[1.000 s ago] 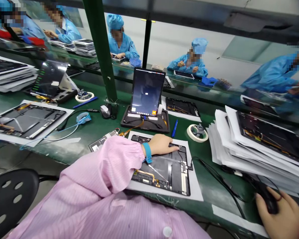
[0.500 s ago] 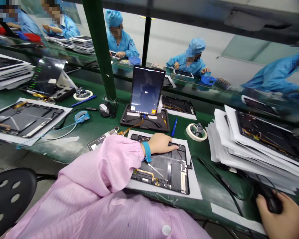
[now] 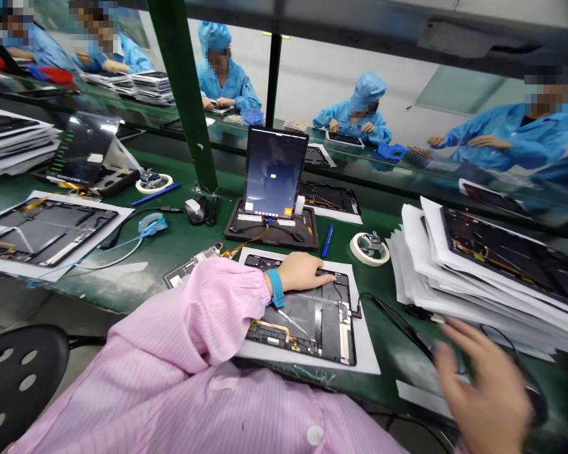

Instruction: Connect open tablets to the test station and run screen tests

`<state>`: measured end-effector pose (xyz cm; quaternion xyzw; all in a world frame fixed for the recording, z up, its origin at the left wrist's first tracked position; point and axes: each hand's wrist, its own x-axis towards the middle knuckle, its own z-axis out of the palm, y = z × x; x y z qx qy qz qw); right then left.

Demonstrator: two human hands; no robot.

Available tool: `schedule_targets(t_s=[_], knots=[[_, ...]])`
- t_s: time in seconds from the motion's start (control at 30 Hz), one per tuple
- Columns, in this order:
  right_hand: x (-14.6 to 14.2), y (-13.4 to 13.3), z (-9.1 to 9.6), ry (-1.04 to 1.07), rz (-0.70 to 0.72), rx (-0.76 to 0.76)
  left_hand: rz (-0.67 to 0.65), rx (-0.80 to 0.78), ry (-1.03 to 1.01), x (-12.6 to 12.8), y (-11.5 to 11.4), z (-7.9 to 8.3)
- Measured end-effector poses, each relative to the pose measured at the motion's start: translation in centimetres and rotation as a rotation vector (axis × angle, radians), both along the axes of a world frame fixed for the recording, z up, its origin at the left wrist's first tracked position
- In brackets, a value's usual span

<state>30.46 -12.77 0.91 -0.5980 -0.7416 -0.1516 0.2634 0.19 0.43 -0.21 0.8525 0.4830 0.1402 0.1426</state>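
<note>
My left hand (image 3: 301, 272), with a blue wrist strap (image 3: 276, 287), lies across the upper part of an opened tablet housing (image 3: 303, 315) on a white paper sheet (image 3: 372, 360). Its visible fingers are stretched out on the dark inner surface; what is under the palm is hidden. My right hand (image 3: 485, 381) is off a black mouse (image 3: 534, 400), its fingers apart and blurred. A black cable (image 3: 392, 321) runs from the housing's right edge. Behind the housing, a lit tablet screen (image 3: 274, 173) stands upright in a black tray (image 3: 271, 234), joined to an orange ribbon cable (image 3: 248, 241).
A tall stack of paper and housings (image 3: 483, 271) stands on the right. Beyond the screen are a blue pen (image 3: 328, 240) and a tape roll (image 3: 369, 248). Another housing (image 3: 52, 227) lies left, near a second mouse (image 3: 199, 209). Co-workers in blue sit across the bench.
My right hand has let go of the black mouse and moved left, fingers spreading. My left hand stays on the housing. The co-worker at far right has come further into view.
</note>
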Motion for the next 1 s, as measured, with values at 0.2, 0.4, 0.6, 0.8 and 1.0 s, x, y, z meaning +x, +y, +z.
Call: schedule_targets(t_s=[0.2,0.4,0.6,0.8,1.0], knots=[[-8.1,5.0,1.5,-0.301,0.565,-0.29,-0.019,0.032,0.004,0.0,-0.2,0.1],[-6.0,6.7,2.0,-0.285,0.685,-0.539,-0.011,-0.007,0.012,-0.1,-0.4,0.1],[-6.2,9.8,3.7,-0.339,0.504,-0.491,0.022,0.181,-0.129,0.3,-1.6,2.2],[-13.3,18.3,2.7,-0.503,0.339,-0.276,0.328,0.299,-0.238,-6.1,1.0,6.9],[-12.4,19.4,3.9,-0.324,0.354,-0.151,0.73,0.109,-0.147,-16.4,5.9,4.8]])
